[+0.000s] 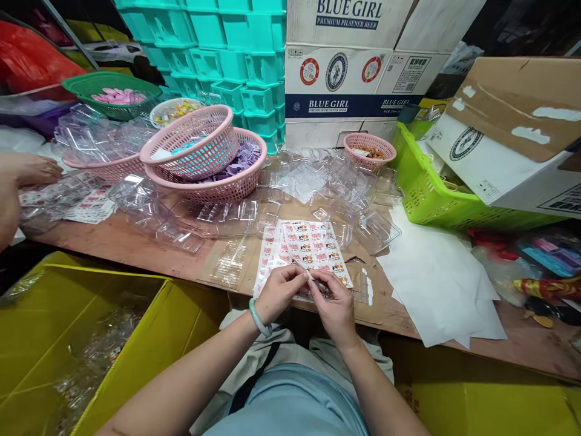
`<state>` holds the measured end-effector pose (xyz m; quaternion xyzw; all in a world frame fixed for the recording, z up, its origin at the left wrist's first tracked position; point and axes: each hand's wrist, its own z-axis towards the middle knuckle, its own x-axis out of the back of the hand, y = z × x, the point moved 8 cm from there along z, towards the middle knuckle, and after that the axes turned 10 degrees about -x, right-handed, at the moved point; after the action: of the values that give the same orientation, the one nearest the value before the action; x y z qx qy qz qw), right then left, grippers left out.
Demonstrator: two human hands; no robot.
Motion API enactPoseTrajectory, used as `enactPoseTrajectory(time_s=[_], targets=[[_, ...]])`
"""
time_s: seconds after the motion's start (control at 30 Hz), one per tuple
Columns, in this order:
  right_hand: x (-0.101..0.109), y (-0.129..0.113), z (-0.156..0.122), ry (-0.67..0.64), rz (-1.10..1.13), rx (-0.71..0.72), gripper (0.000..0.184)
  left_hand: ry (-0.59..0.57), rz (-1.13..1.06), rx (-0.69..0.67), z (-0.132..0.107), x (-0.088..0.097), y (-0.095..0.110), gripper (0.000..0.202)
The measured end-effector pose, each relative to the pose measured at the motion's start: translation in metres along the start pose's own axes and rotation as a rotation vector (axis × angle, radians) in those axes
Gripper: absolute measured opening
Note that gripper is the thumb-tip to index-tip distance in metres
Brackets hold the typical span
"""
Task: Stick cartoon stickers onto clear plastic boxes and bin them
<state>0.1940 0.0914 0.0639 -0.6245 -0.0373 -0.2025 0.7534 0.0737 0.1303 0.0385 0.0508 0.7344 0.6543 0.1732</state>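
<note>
A stack of printed sticker sheets (313, 242) with small cartoon animals and pink print lies on a piece of brown cardboard (247, 272) in front of me. My left hand (284, 287) and my right hand (333, 303) meet at the near part of the sheets. Both are closed, thumbs and fingertips pinching a white edge of the top sheet, which lifts a little and curves. Exactly how the fingers grip that edge is partly hidden. Clear plastic shells (345, 194) are heaped just behind the stack.
Pink baskets (245, 191) with purple and blue pieces stand behind on the left. At far left is another person's hand (34, 169). White paper (440, 278) and a lime-green basket (408, 175) are on the right. A yellow box (181, 309) stands below the table edge.
</note>
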Motion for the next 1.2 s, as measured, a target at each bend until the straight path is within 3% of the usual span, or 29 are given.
enactPoseTrajectory(time_s=[0.13, 0.4, 0.5, 0.67, 0.93, 1.07, 1.2], targets=[[-0.002, 0.003, 0.003, -0.028, 0.093, -0.060, 0.012, -0.022, 0.113, -0.102, 0.001, -0.001, 0.008, 0.029], [-0.009, 0.023, 0.007, -0.079, 0.398, -0.361, 0.013, -0.048, 0.490, -0.317, 0.000, -0.004, 0.018, 0.024], [-0.010, 0.027, 0.007, -0.083, 0.434, -0.404, 0.015, -0.028, 0.417, -0.290, 0.000, -0.004, 0.015, 0.023], [-0.008, 0.019, 0.006, -0.070, 0.396, -0.355, 0.013, 0.011, 0.093, -0.125, 0.001, -0.003, 0.004, 0.025], [-0.017, 0.037, 0.004, -0.071, 0.530, -0.531, 0.014, 0.024, 0.166, -0.189, -0.001, -0.004, 0.012, 0.018], [-0.014, 0.050, 0.007, 0.024, 0.805, -0.674, 0.016, 0.036, 0.200, -0.196, -0.003, 0.001, 0.011, 0.014], [0.011, 0.065, 0.015, 0.264, 1.113, -0.777, 0.019, 0.103, 0.251, -0.125, -0.010, 0.031, 0.003, 0.016]])
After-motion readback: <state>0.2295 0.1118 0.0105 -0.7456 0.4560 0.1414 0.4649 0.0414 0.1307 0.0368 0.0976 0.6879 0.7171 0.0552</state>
